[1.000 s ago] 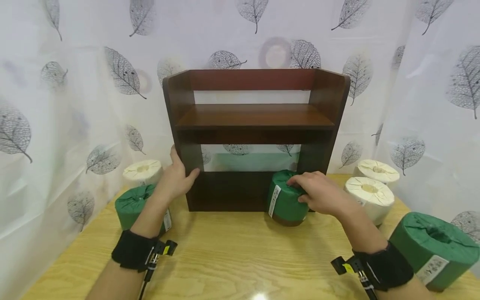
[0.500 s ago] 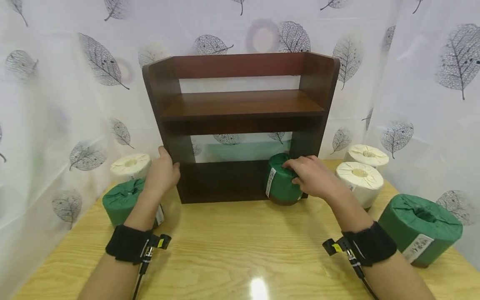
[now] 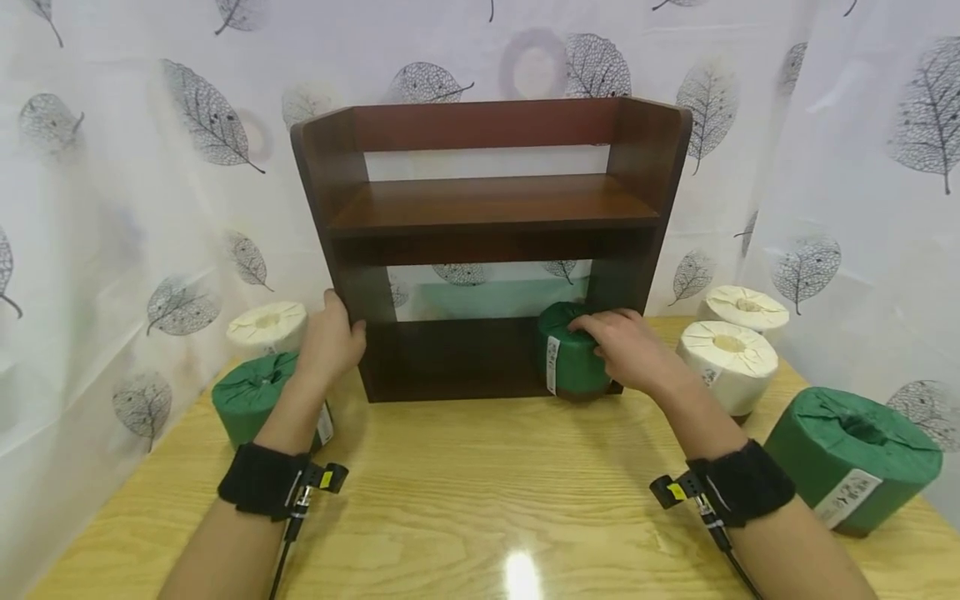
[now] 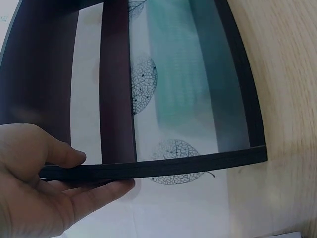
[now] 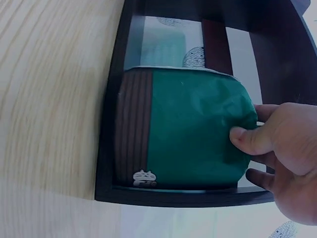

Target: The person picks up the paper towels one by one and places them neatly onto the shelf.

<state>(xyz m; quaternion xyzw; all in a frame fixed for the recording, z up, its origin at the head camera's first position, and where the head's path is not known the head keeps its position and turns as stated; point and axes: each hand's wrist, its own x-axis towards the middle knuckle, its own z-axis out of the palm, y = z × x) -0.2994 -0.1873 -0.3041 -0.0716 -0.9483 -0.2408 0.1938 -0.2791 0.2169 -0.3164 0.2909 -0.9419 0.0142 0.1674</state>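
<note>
A dark brown two-tier wooden shelf (image 3: 491, 204) stands on the table. My left hand (image 3: 330, 340) grips its left side panel, and in the left wrist view the thumb lies inside the panel with the fingers (image 4: 101, 194) outside. At the right end of the lower tier stands a green-wrapped toilet roll (image 3: 573, 358) with a brown bottom band and a white label. My right hand (image 3: 626, 346) holds this roll by its upper part, thumb on the near side. In the right wrist view, the roll (image 5: 198, 129) stands close to the right side panel.
On the left of the table are a green-wrapped roll (image 3: 251, 400) and a cream-wrapped roll (image 3: 266, 329). Two cream rolls, one nearer (image 3: 731, 375) and one behind (image 3: 750, 308), stand to the right, with another green roll (image 3: 855, 467) near the right edge. A leaf-patterned curtain (image 3: 202, 108) hangs behind.
The held green roll has gone farther back into the lower tier, and its label has turned more toward the front. My left hand has closed round the shelf's side panel. The head view has shifted.
</note>
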